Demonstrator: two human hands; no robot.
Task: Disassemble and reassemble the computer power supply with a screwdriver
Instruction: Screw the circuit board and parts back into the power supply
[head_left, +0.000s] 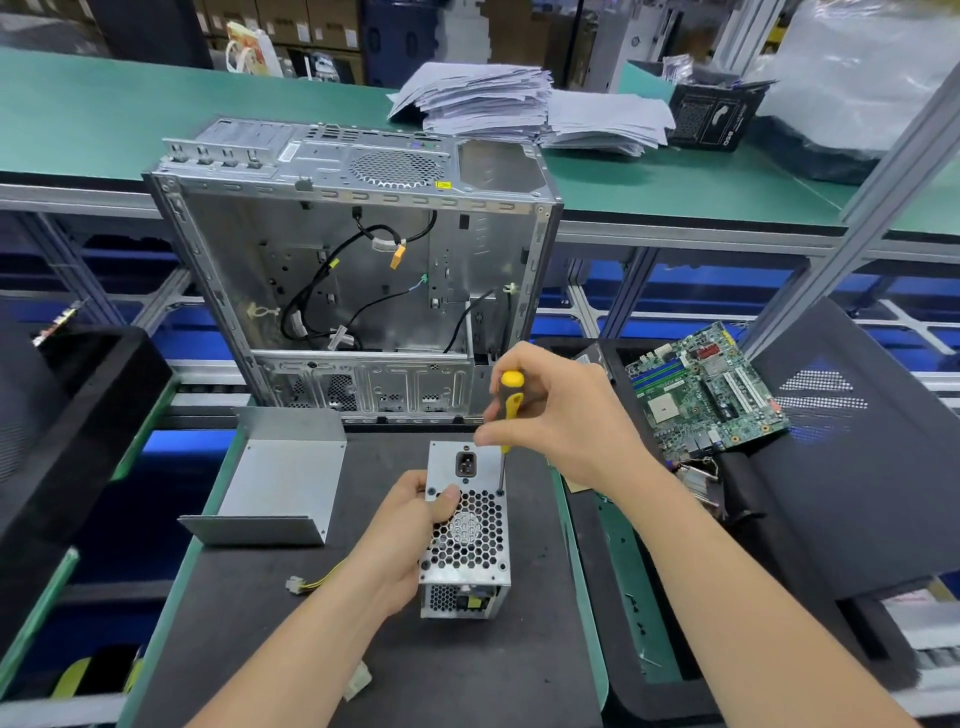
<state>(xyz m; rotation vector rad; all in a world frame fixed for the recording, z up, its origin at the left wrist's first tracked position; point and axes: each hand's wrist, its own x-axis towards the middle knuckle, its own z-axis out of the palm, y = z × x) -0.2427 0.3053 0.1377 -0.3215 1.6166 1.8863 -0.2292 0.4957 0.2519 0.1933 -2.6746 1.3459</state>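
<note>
A grey metal power supply (467, 564) stands on the black mat, its honeycomb fan grille and power socket facing up. My left hand (410, 525) grips its left side, thumb on the grille. My right hand (558, 415) holds a yellow-and-black screwdriver (509, 405) upright. The shaft's tip sits on a screw at the right edge of the top face. The supply's bent metal cover (280, 483) lies apart to the left.
An open silver computer case (353, 280) with loose cables stands behind the mat. A green motherboard (706, 395) lies on the right. Loose cable connectors (301, 584) lie on the mat. Paper stacks (488, 98) sit on the far green bench.
</note>
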